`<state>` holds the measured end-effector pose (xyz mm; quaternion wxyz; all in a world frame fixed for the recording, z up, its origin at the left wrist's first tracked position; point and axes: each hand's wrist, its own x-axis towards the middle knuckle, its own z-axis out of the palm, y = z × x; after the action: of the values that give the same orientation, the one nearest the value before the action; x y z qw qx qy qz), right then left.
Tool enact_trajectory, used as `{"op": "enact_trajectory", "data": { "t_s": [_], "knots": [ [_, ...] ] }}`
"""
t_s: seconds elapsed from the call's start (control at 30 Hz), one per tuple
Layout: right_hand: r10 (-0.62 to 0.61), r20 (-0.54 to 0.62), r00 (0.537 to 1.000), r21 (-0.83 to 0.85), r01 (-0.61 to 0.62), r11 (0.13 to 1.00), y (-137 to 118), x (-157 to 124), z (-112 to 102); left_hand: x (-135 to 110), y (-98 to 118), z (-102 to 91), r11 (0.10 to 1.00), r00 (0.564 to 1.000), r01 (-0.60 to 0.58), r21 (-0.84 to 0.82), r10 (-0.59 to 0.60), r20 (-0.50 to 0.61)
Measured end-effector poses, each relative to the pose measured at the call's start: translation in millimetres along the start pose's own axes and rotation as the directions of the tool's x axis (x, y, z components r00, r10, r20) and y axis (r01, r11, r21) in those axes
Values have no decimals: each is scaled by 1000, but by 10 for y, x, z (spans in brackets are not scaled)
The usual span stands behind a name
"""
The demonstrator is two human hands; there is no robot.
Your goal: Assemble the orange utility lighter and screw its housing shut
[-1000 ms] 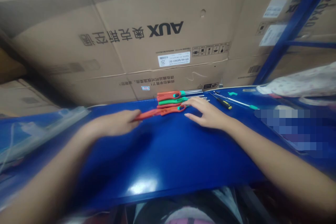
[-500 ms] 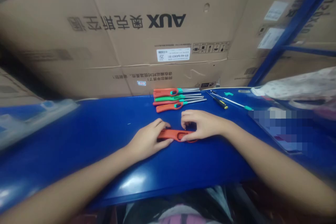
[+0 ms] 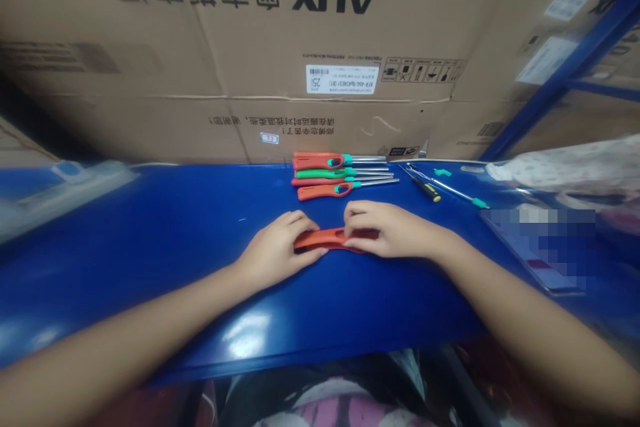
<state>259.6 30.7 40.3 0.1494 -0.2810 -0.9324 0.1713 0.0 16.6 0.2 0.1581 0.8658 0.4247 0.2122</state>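
Observation:
An orange lighter casing (image 3: 323, 239), with no metal tube showing, lies crosswise on the blue table (image 3: 320, 300). My left hand (image 3: 277, 250) grips its left end, thumb on the near side and fingers on the far side. At the other end my right hand (image 3: 387, 230) pinches it between thumb and curled fingers, covering part of the trigger opening. Just beyond, several long-necked lighters (image 3: 325, 191) in orange, red and green lie side by side, their metal tubes pointing right. Whether small parts sit inside the casing cannot be made out.
Right of the lighters lie a yellow-and-black screwdriver (image 3: 427, 188), a loose metal tube with a teal end (image 3: 457, 192) and a small teal piece (image 3: 442, 173). A large cardboard box (image 3: 250, 60) backs the table. Clear plastic (image 3: 75, 193) rests at left, a partly blurred-out flat object (image 3: 540, 260) at right.
My right-hand fingers have come down onto the casing's right end, and the trigger opening is more covered. The camera view has tilted down slightly. My left hand keeps its grip.

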Motion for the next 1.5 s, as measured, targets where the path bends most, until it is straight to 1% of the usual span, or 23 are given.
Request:
{"op": "enact_trajectory", "data": {
  "t_s": [0.07, 0.2, 0.27, 0.3, 0.37, 0.47, 0.57, 0.67, 0.73, 0.83, 0.9, 0.97, 1.03, 1.1, 1.2, 1.37, 1.5],
  "knots": [
    [18, -78, 997, -17, -19, 1000, 48, -13, -37, 11, -5, -3, 1000, 1000, 9, -9, -9, -14],
    [75, -225, 971, -189, -119, 975, 147, -67, -147, 35, -36, -16, 999, 999, 10, -44, -12, -39],
    [114, -263, 958, -254, -182, 950, 180, -100, -206, 49, -64, -21, 999, 998, 8, -54, -11, -68],
    [132, -269, 954, -259, -204, 944, 191, -115, -230, 55, -81, -21, 998, 996, 9, -63, -14, -84],
    [164, -228, 960, -208, -213, 955, 198, -132, -261, 67, -117, -15, 995, 993, 13, -95, -24, -114],
    [180, -38, 983, -70, -183, 981, 175, -120, -241, 77, -160, 3, 991, 989, 20, -129, -39, -141],
    [201, 133, 970, -17, -201, 979, 130, -74, -160, 77, -172, 13, 992, 989, 26, -123, -44, -144],
    [222, 196, 955, -32, -221, 975, 94, -33, -90, 68, -146, -1, 994, 990, 22, -109, -37, -136],
    [210, 182, 961, -50, -204, 978, 85, -25, -74, 55, -104, -27, 996, 988, -3, -88, -11, -152],
    [177, 112, 978, -46, -173, 984, 85, -38, -83, 23, -15, -76, 994, 980, -103, -18, 99, -174],
    [166, 76, 983, -19, -165, 986, 88, -50, -87, -4, 44, -98, 985, 976, -172, 5, 171, -138],
    [172, 79, 982, 3, -173, 985, 89, -53, -78, -27, 85, -101, 978, 977, -207, -9, 206, -61],
    [184, 101, 978, 8, -186, 983, 89, -47, -59, -37, 97, -89, 975, 975, -220, -18, 220, 18],
    [184, 115, 976, 14, -187, 982, 91, -37, -39, -30, 77, -74, 976, 974, -219, -8, 219, 60],
    [166, 101, 981, 2, -167, 986, 98, -28, -22, 7, 9, -66, 979, 977, -204, -13, 205, 54],
    [148, 86, 985, -39, -145, 989, 108, -27, -8, 69, -96, -93, 971, 973, -224, -87, 228, 35],
    [136, 69, 988, -71, -131, 989, 85, -9, 24, 91, -146, -110, 971, 974, -224, -89, 226, 19]
  ]
}}
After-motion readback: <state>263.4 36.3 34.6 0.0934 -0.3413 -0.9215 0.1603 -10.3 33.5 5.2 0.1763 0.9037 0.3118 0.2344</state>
